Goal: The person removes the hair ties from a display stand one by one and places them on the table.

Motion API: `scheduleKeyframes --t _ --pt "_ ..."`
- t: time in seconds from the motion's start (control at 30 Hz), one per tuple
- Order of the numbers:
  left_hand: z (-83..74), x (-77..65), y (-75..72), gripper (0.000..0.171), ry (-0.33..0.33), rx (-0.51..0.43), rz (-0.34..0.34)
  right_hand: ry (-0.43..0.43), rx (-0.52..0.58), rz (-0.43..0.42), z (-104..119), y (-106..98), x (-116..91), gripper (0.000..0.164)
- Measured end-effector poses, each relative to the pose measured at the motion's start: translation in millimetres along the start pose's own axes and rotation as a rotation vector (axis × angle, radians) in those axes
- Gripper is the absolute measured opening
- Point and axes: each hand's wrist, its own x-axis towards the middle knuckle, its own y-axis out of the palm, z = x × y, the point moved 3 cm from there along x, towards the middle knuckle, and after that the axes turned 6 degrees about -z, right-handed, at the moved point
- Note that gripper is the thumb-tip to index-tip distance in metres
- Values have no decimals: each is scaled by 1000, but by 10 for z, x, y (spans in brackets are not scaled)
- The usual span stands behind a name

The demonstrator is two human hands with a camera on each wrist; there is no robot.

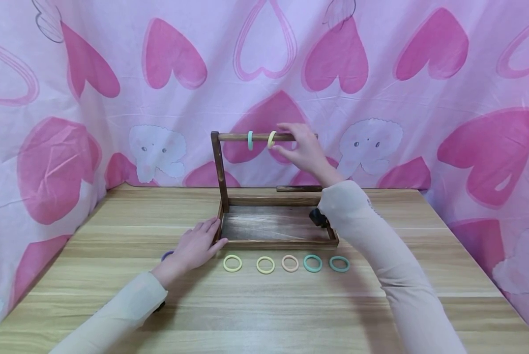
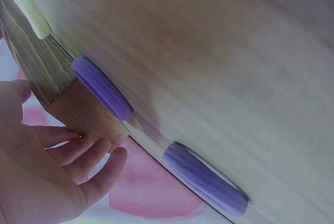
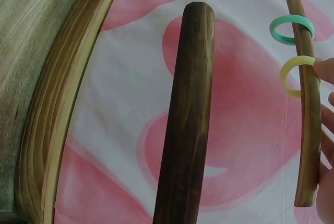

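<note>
A wooden stand point(image 1: 220, 169) has a tray base and a top bar point(image 1: 233, 137) with a free right end. Around the bar hang a mint-green hair tie point(image 1: 250, 140) and, to its right, a yellow hair tie point(image 1: 271, 139). My right hand point(image 1: 306, 152) pinches the yellow one at its edge, thumb below the bar and index finger above. On the left, my left hand point(image 1: 196, 244) rests against the tray's end wall point(image 2: 88, 109) with its fingers extended. Near those fingers lie two purple hair ties, one by the wall point(image 2: 102, 88) and one farther off point(image 2: 206, 179).
In front of the tray lies a row of hair ties: two yellow point(image 1: 232, 263), a peach one point(image 1: 290, 263) and two teal point(image 1: 312, 263). A shorter dark wooden post point(image 3: 185, 114) rises at the stand's right side. A heart-patterned curtain point(image 1: 264, 88) hangs behind the table point(image 1: 264, 314).
</note>
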Motion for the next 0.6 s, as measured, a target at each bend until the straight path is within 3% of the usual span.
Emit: scheduleKeyframes --t 0.17,0.6 --pt "-2 -1 -2 60 -4 -3 3 -3 -73 29 36 40 27 53" --pt "1 3 -1 61 -1 -12 2 112 -218 73 77 138 64 55"
